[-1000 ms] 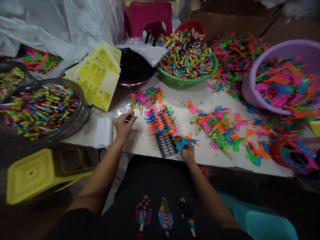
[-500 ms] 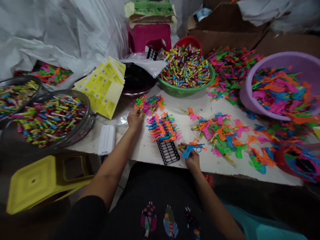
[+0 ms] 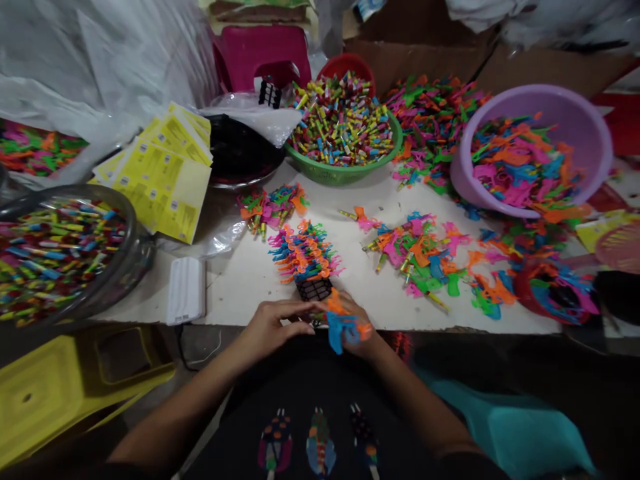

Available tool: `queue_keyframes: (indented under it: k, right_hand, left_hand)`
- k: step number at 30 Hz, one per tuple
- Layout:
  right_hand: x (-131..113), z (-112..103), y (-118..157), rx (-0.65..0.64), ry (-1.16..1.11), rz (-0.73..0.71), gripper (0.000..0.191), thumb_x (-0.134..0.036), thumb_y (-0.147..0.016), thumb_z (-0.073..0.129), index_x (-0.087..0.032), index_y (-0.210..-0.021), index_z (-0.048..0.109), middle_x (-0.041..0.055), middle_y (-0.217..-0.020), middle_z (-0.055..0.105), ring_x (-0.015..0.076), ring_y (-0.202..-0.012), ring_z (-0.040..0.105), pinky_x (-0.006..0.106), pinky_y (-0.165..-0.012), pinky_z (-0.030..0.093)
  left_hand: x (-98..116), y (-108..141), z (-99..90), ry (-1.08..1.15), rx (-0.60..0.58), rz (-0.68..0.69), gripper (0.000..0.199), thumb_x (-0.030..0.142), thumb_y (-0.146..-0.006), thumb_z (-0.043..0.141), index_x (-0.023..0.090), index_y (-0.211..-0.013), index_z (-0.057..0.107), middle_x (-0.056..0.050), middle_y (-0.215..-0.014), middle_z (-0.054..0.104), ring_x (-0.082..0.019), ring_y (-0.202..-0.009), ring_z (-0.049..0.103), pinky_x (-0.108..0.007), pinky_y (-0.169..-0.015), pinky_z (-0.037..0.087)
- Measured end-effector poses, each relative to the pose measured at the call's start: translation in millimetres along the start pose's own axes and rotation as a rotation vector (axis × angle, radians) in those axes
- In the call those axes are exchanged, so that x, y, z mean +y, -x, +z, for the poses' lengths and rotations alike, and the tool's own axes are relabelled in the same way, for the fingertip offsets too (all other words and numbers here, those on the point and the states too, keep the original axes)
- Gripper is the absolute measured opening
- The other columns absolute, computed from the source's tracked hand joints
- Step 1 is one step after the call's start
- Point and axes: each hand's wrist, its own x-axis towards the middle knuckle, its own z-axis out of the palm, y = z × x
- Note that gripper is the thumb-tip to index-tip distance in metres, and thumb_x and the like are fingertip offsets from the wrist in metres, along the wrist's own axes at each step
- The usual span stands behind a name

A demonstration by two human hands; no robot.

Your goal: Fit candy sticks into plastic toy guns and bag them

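Observation:
My right hand (image 3: 361,328) is closed around small plastic toy guns, a blue one (image 3: 338,331) below an orange one (image 3: 336,301), at the table's front edge. My left hand (image 3: 281,323) reaches in from the left, its fingertips meeting near the toys; what they pinch is too small to make out. Just beyond both hands lies a black grid rack (image 3: 314,289). Rows of colourful toy guns (image 3: 305,252) stand on the rack's far part. Behind them to the left is a small pile of toy guns (image 3: 275,205); a larger loose pile (image 3: 425,253) spreads to the right.
A green basin (image 3: 340,175) and a dark see-through basin (image 3: 131,220) hold small coloured tubes. The purple basin (image 3: 463,157) holds toy guns. Yellow printed sheets (image 3: 160,183) and a white device (image 3: 185,291) lie at left. Stools (image 3: 40,393) stand below the table.
My left hand has left the small pile and come back to my right hand at the front edge. An orange toy now shows with the blue one. The view has shifted right.

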Motion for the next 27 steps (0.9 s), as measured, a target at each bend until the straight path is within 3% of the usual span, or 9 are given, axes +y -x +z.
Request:
queue_keyframes:
  k: [5, 9, 10, 12, 14, 17, 20, 23, 27]
  right_hand:
    - [-13.1, 11.3, -14.7, 0.065, 0.049, -0.101, 0.033, -0.018, -0.082, 0.048, -0.024, -0.114, 0.056, 0.008, -0.094, 0.057, 0.0147, -0.089, 0.054, 0.029, -0.074, 0.048]
    - [2.5, -25.2, -33.0, 0.026, 0.016, -0.137, 0.02, -0.03, -0.079, 0.054, -0.025, -0.095, 0.065, 0.0048, -0.084, 0.062, 0.0141, -0.079, 0.058, 0.028, -0.07, 0.049]
    - [13.0, -39.4, -43.3, 0.095, 0.034, -0.077, 0.019, -0.032, -0.081, 0.052, -0.024, -0.09, 0.066, 0.0039, -0.081, 0.064, 0.014, -0.076, 0.058, 0.028, -0.07, 0.049]
    - [41.9, -65.8, -70.1, 0.356, 0.189, 0.169, 0.029, -0.038, -0.085, 0.042, -0.021, -0.091, 0.065, 0.0037, -0.076, 0.064, 0.0146, -0.073, 0.058, 0.029, -0.07, 0.048]
    - [76.4, -83.4, -99.6, 0.428, 0.39, 0.432, 0.038, -0.04, -0.087, 0.034, -0.018, -0.106, 0.06, 0.0061, -0.086, 0.065, 0.0167, -0.078, 0.059, 0.03, -0.073, 0.046]
    - [120.4, -87.3, -134.4, 0.214, 0.666, 0.73, 0.045, -0.039, -0.087, 0.033, -0.017, -0.124, 0.046, 0.0109, -0.102, 0.063, 0.0215, -0.092, 0.058, 0.034, -0.079, 0.042]
    - [139.0, -72.2, -147.4, -0.008, 0.805, 0.838, 0.043, -0.038, -0.087, 0.032, -0.016, -0.12, 0.049, 0.0146, -0.107, 0.061, 0.0254, -0.098, 0.056, 0.037, -0.081, 0.04]
    - [136.2, -55.6, -139.1, -0.047, 0.86, 0.837, 0.039, -0.036, -0.087, 0.033, -0.015, -0.104, 0.06, 0.015, -0.103, 0.062, 0.0249, -0.099, 0.057, 0.035, -0.08, 0.041]
    - [123.0, -46.8, -104.9, 0.011, 0.838, 0.814, 0.031, -0.033, -0.085, 0.039, -0.018, -0.097, 0.063, 0.0131, -0.102, 0.061, 0.023, -0.093, 0.058, 0.034, -0.079, 0.041]
  left_hand:
    - [-24.4, 13.1, 16.1, 0.081, 0.17, -0.057, 0.026, 0.037, -0.07, 0.062, 0.019, -0.087, 0.069, -0.004, -0.078, 0.069, -0.017, -0.07, 0.063, -0.029, -0.068, 0.052]
    - [-35.6, 20.0, 18.4, 0.065, 0.207, 0.04, 0.023, 0.032, -0.069, 0.063, 0.018, -0.087, 0.068, -0.006, -0.085, 0.068, -0.018, -0.077, 0.063, -0.029, -0.071, 0.052]
    - [-39.5, 21.1, 19.6, 0.07, 0.245, 0.061, 0.024, 0.032, -0.069, 0.063, 0.018, -0.088, 0.067, -0.007, -0.088, 0.067, -0.018, -0.079, 0.063, -0.029, -0.07, 0.053]
    - [-50.0, 20.8, 22.7, 0.04, 0.36, 0.078, 0.024, 0.032, -0.071, 0.061, 0.018, -0.089, 0.066, -0.008, -0.092, 0.066, -0.018, -0.081, 0.063, -0.028, -0.07, 0.053]
    - [-63.5, 17.1, 26.2, -0.062, 0.486, 0.082, 0.021, 0.031, -0.073, 0.058, 0.018, -0.087, 0.066, -0.007, -0.089, 0.066, -0.017, -0.081, 0.063, -0.029, -0.072, 0.052]
    - [-83.9, 6.9, 31.4, -0.283, 0.6, 0.098, 0.018, 0.029, -0.072, 0.059, 0.018, -0.085, 0.066, -0.005, -0.084, 0.068, -0.016, -0.078, 0.063, -0.029, -0.073, 0.052]
    - [-98.1, -4.3, 35.8, -0.449, 0.671, 0.144, 0.018, 0.032, -0.074, 0.058, 0.019, -0.083, 0.066, -0.004, -0.081, 0.068, -0.016, -0.076, 0.064, -0.027, -0.07, 0.052]
    - [-105.9, -13.0, 38.5, -0.563, 0.711, 0.172, 0.019, 0.034, -0.076, 0.056, 0.018, -0.077, 0.067, -0.004, -0.071, 0.067, -0.014, -0.068, 0.063, -0.024, -0.063, 0.05]
    - [-112.5, -19.4, 40.4, -0.643, 0.744, 0.153, 0.024, 0.037, -0.074, 0.057, 0.016, -0.065, 0.063, -0.002, -0.056, 0.06, -0.012, -0.055, 0.058, -0.021, -0.054, 0.045]
